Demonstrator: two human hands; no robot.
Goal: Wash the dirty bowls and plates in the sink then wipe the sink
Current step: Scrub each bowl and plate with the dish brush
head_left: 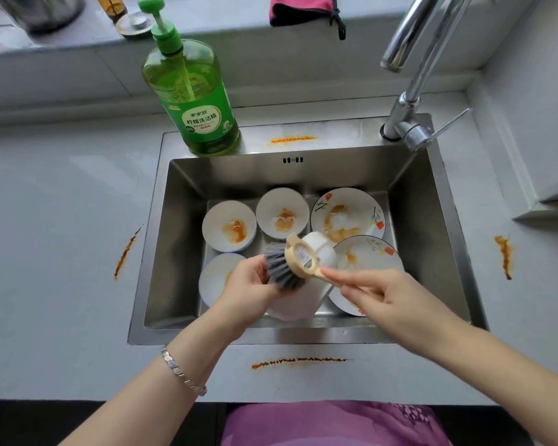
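Observation:
A steel sink [181,188] holds several dirty dishes. Two white bowls with orange sauce, one at the back left [228,226] and one at the back middle [282,212], sit beside a flowered plate [347,212]. A second flowered plate [368,255] lies at the front right, and another white bowl [215,278] at the front left. My left hand [250,280] grips a white bowl [298,300] tilted over the sink. My right hand [374,292] holds the beige handle of a dish brush [290,263], whose grey bristles are pressed against that bowl.
A green dish soap bottle [195,98] stands on the sink's back left rim. The chrome faucet [409,91] rises at the back right. Orange sauce streaks mark the rim [292,139], the front counter [298,361], and the counter to the left [126,254] and right [504,255].

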